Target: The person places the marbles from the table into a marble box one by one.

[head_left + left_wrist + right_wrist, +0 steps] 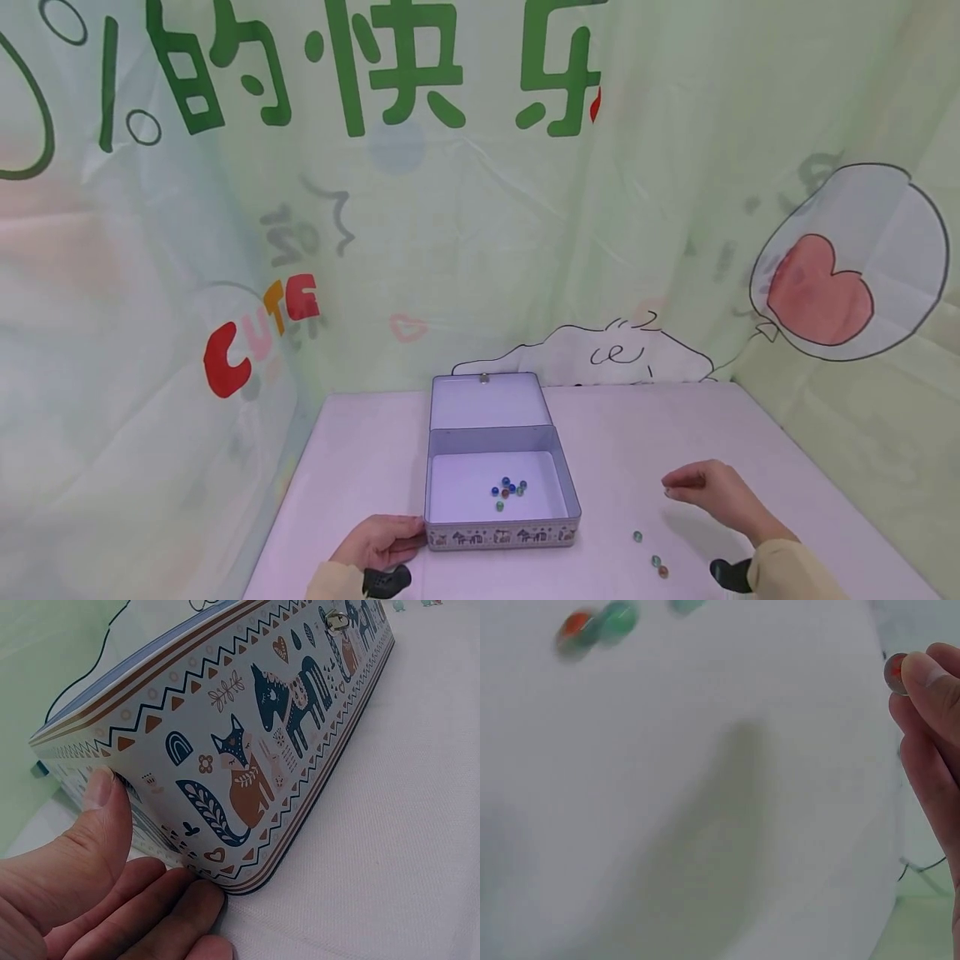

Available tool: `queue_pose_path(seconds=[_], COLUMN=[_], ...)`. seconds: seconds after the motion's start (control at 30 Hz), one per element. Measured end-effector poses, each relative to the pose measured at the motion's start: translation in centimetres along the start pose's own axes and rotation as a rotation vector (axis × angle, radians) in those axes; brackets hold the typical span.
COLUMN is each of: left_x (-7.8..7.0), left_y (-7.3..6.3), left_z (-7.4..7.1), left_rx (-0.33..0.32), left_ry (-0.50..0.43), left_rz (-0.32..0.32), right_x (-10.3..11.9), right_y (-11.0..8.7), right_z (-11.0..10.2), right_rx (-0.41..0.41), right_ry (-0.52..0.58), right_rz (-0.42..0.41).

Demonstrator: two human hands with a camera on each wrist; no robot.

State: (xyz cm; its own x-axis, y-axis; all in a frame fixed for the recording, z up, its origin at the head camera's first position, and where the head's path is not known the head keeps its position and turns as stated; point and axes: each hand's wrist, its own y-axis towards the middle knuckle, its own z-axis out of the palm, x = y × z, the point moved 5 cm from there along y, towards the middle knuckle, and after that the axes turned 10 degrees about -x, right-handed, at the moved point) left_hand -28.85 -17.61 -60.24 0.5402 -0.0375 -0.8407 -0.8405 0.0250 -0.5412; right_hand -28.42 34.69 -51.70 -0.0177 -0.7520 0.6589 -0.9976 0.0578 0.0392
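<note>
My right hand [712,496] is raised above the table, right of the box, pinching a clear marble with a reddish core [895,673] between thumb and fingertips. At the front left corner of an open tin box [502,535], my left hand [382,537] rests against the outside. In the left wrist view its thumb [101,802] touches the side wall and its fingers lie by the bottom corner. Inside the box sit several blue, green and reddish marbles [506,482]. On the table below my right hand lie two green marbles [637,537] and a reddish one [663,572].
The hinged lid [489,402] of the box is folded back towards the rear curtain [480,250]. A white cloth covers the table [630,442]. Printed curtains enclose it at the back and on both sides.
</note>
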Motion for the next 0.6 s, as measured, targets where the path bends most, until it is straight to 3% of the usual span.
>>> queue_pose_path(seconds=[0.2, 0.4, 0.6], left_x=[-0.2, -0.2, -0.1], left_y=[-0.5, -0.6, -0.2], left_z=[0.1, 0.0, 0.2], left_rx=[0.002, 0.002, 0.02], left_ry=[-0.028, -0.032, -0.021], left_rz=[0.006, 0.005, 0.017], right_x=[4.7, 9.5, 12.6], right_y=[2.3, 4.3, 5.4], right_z=[1.5, 5.2, 9.3], right_rx=[-0.011, -0.002, 0.045], right_ry=[0.067, 0.177, 0.26], right_rz=[-0.039, -0.101, -0.122])
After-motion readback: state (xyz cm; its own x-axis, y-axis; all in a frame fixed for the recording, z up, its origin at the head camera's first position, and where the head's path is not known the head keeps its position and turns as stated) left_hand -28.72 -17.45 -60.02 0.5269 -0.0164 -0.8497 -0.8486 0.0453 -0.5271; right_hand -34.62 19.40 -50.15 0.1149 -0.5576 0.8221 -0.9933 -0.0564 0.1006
